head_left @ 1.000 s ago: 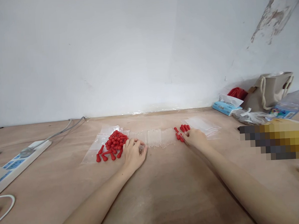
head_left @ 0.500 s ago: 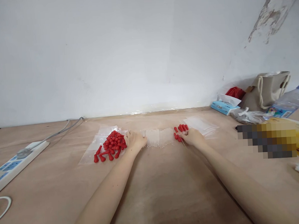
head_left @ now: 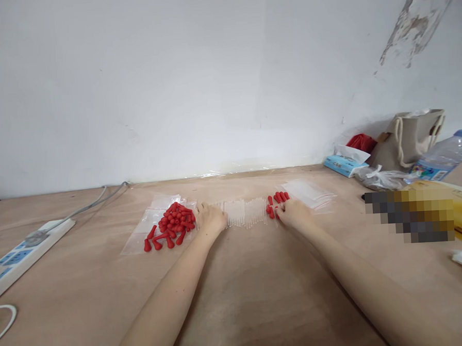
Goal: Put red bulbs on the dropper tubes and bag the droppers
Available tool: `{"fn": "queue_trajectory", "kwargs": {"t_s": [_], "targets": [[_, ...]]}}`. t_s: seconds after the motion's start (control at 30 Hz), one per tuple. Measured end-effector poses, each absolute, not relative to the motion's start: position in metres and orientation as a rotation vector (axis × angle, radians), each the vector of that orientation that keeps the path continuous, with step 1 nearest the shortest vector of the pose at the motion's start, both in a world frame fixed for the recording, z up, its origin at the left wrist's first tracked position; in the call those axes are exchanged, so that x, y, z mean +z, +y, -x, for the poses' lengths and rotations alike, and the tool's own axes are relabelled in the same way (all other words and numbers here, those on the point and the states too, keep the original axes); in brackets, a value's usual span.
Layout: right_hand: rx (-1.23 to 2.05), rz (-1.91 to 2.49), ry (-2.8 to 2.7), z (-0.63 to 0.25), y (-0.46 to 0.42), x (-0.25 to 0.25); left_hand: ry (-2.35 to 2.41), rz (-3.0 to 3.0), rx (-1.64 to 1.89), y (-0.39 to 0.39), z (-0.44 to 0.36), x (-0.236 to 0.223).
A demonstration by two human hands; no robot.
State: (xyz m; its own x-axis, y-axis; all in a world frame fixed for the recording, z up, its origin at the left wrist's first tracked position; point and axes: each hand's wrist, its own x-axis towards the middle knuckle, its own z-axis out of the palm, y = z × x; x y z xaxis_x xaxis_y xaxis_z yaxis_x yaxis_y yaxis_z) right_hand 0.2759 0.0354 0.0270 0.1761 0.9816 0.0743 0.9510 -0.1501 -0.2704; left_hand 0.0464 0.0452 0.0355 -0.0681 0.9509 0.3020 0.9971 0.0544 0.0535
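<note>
My left hand [head_left: 210, 217] rests on the table at the left end of a row of thin clear tubes [head_left: 245, 213], thumb and fingers apart around that end. Left of it, a heap of red rubber dropper bulbs [head_left: 175, 220] lies on clear plastic bags [head_left: 136, 240]. My right hand [head_left: 295, 212] is beyond the row's right end, its fingertips pinched on a red dropper bulb [head_left: 277, 211]. Whether a tube is attached to that bulb is hard to see. Several more red bulbs [head_left: 282, 196] lie beside these fingertips.
Flat clear bags [head_left: 307, 194] lie behind my right hand. At the far right are a blue tissue pack [head_left: 344, 165], a grey bag [head_left: 392, 146], a plastic bottle [head_left: 445, 154] and yellow packaging [head_left: 429, 198]. A power strip [head_left: 29, 253] with a cable is on the left.
My right hand has shifted slightly and turned at the red bulbs, covering more of its fingertips. My left hand stays at the row's end. The whole view has drifted a little.
</note>
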Motion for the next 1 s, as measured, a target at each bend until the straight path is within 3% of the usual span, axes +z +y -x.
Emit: {"fn": "queue_trajectory", "kwargs": {"t_s": [0.2, 0.3, 0.63, 1.0], "targets": [[0.040, 2.130, -1.804, -0.274, 0.030, 0.032, -1.927, 2.162, -0.458, 0.022, -0.031, 0.042], [-0.015, 1.825, -1.787, -0.266, 0.022, 0.030, -1.682, 2.387, -0.541, 0.003, -0.012, 0.040], [0.298, 0.885, -2.090, -0.217, -0.015, 0.001, -1.194, 2.673, -0.861, -0.028, 0.035, 0.010], [0.362, 0.813, -2.138, -0.203, -0.018, -0.001, -1.176, 2.701, -0.892, -0.029, 0.031, 0.009]]}}
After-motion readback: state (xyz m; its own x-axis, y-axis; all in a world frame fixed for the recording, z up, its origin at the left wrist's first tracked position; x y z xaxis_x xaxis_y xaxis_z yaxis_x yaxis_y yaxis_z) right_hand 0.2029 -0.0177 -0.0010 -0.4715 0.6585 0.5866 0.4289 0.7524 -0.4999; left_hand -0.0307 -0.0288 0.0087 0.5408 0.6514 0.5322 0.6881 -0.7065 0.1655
